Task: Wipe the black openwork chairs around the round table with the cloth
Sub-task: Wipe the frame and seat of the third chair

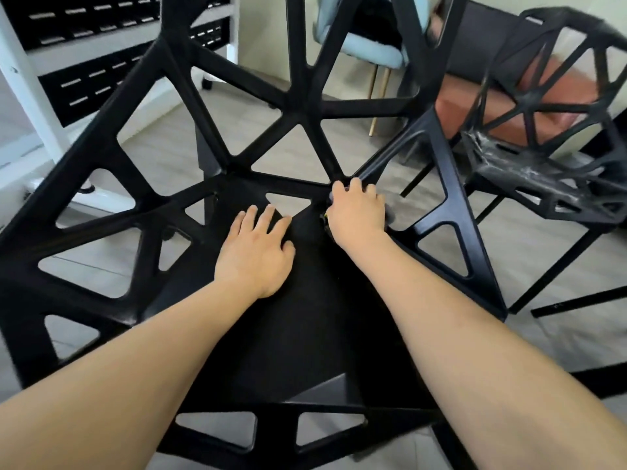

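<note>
Wiping is under way on the near black chair (298,334): the cloth (389,212), barely visible, sits under the right hand (356,215), whose fingers curl over it at the seat's back right corner. The left hand (258,252) rests flat, fingers spread, mid-seat. A second chair (543,130) beyond looks yet to be wiped.

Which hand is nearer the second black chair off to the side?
Right. The right hand sits at the seat's rear corner, on the side facing the second black chair; the left hand lies flat mid-seat, farther away.
</note>
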### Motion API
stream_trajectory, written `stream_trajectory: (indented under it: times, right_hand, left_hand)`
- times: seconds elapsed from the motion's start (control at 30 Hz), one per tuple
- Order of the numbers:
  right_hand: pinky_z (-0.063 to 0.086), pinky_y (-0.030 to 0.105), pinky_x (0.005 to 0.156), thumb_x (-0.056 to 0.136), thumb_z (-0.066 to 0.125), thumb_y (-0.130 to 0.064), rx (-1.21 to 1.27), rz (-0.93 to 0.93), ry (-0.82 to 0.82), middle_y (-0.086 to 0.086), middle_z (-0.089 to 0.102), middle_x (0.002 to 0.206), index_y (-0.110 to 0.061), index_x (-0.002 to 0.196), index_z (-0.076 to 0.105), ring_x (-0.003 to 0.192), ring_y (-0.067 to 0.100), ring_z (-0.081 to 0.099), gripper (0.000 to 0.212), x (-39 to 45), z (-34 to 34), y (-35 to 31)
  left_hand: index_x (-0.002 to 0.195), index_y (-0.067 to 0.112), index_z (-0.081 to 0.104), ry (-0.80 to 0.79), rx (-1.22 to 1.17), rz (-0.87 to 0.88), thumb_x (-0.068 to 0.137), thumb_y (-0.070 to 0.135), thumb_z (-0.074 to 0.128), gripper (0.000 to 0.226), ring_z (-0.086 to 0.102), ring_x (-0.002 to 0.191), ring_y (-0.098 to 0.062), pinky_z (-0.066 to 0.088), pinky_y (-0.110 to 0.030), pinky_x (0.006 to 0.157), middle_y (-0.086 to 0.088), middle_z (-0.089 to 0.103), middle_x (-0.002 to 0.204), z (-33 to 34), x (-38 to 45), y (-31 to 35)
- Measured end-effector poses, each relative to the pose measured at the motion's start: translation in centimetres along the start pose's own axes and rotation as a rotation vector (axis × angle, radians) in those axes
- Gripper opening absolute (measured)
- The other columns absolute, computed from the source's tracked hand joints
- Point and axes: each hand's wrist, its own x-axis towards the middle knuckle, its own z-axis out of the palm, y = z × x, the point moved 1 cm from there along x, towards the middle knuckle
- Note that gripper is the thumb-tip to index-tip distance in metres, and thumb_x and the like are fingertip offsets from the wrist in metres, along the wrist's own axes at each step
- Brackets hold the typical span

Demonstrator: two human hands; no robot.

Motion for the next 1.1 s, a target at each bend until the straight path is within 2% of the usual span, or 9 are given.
stream_trajectory:
  times: [0.13, 0.33, 0.43, 0.53, 0.67, 0.77, 0.9, 1.0, 1.1]
  right_hand:
    - [0.04, 0.049, 0.094, 0.1, 0.051, -0.032, -0.216, -0.036, 0.022, 0.014, 0.046, 0.129, -0.016, 0.136, 0.042, 0.115, 0.04, 0.05, 0.041, -2.5, 0.0, 3.1]
    - [0.042, 0.048, 0.086, 0.103, 0.043, -0.03, -0.026, -0.106, 0.041, 0.019, 0.048, 0.126, -0.011, 0.134, 0.044, 0.106, 0.045, 0.055, 0.036, -1.1, 0.2, 3.8]
    - [0.042, 0.049, 0.087, 0.095, 0.05, -0.026, 0.029, -0.211, 0.135, 0.018, 0.057, 0.117, -0.012, 0.123, 0.057, 0.103, 0.042, 0.055, 0.032, -5.4, 0.5, 3.9]
    - [0.046, 0.048, 0.078, 0.089, 0.052, -0.026, 0.147, -0.275, 0.175, 0.013, 0.062, 0.101, -0.014, 0.11, 0.063, 0.091, 0.038, 0.057, 0.027, -10.7, 0.7, 3.6]
    - [0.045, 0.047, 0.079, 0.084, 0.064, -0.017, -0.119, -0.221, 0.311, 0.015, 0.061, 0.097, -0.012, 0.101, 0.062, 0.089, 0.037, 0.058, 0.018, -10.0, -0.5, 7.0]
    - [0.042, 0.047, 0.088, 0.087, 0.053, -0.011, -0.31, -0.091, 0.312, 0.017, 0.059, 0.105, -0.009, 0.106, 0.059, 0.1, 0.038, 0.056, 0.02, -8.9, -1.4, 8.3]
    - [0.041, 0.048, 0.084, 0.093, 0.053, -0.022, -0.006, -0.088, 0.173, 0.016, 0.059, 0.111, -0.013, 0.114, 0.061, 0.1, 0.04, 0.056, 0.025, -10.4, -0.5, 4.8]
    - [0.043, 0.046, 0.093, 0.097, 0.05, -0.027, 0.372, -0.115, -0.013, 0.01, 0.058, 0.118, -0.024, 0.121, 0.061, 0.109, 0.037, 0.055, 0.027, -11.5, -1.8, 1.4]
    - [0.045, 0.046, 0.091, 0.094, 0.052, -0.03, 0.444, -0.256, -0.063, 0.005, 0.057, 0.108, -0.027, 0.115, 0.063, 0.101, 0.033, 0.054, 0.023, -14.5, -3.0, -1.4]
  left_hand:
    - [0.159, 0.026, 0.018, -0.011, 0.006, 0.004, 0.103, 0.043, 0.022, 0.058, 0.004, 0.154, -0.031, 0.003, -0.045, 0.126, -0.007, 0.011, 0.168, -0.1, 0.0, 0.3]
    - [0.158, 0.025, 0.02, -0.009, 0.017, 0.003, 0.103, 0.042, 0.023, 0.058, 0.006, 0.154, -0.032, 0.004, -0.046, 0.126, -0.008, 0.013, 0.167, -0.1, 0.0, 0.3]
    - [0.158, 0.025, 0.02, -0.013, 0.014, -0.002, 0.103, 0.042, 0.024, 0.058, 0.006, 0.154, -0.032, 0.003, -0.046, 0.126, -0.008, 0.012, 0.167, 0.0, 0.0, 0.3]
    - [0.159, 0.025, 0.02, -0.027, 0.01, -0.007, 0.103, 0.042, 0.024, 0.058, 0.005, 0.154, -0.032, 0.002, -0.045, 0.126, -0.008, 0.012, 0.168, -0.1, 0.0, 0.2]
    - [0.159, 0.024, 0.02, -0.023, 0.01, -0.008, 0.104, 0.042, 0.023, 0.058, 0.005, 0.154, -0.032, 0.001, -0.044, 0.126, -0.008, 0.011, 0.168, -0.3, -0.1, 0.3]
    - [0.159, 0.024, 0.02, -0.03, 0.01, -0.008, 0.104, 0.042, 0.022, 0.058, 0.005, 0.154, -0.032, 0.001, -0.044, 0.126, -0.008, 0.011, 0.168, -0.3, 0.0, 0.4]
    - [0.158, 0.023, 0.021, -0.038, 0.025, -0.006, 0.103, 0.041, 0.023, 0.058, 0.005, 0.154, -0.034, 0.001, -0.046, 0.125, -0.01, 0.012, 0.167, -0.1, 0.3, 0.4]
    - [0.157, 0.021, 0.023, -0.027, 0.037, -0.002, 0.102, 0.04, 0.025, 0.058, 0.008, 0.153, -0.036, 0.003, -0.048, 0.125, -0.012, 0.015, 0.166, 0.2, 0.4, 0.4]
    - [0.156, 0.019, 0.027, -0.027, 0.038, 0.005, 0.102, 0.039, 0.028, 0.058, 0.01, 0.152, -0.037, 0.005, -0.049, 0.125, -0.013, 0.017, 0.166, 0.1, 0.5, 0.3]
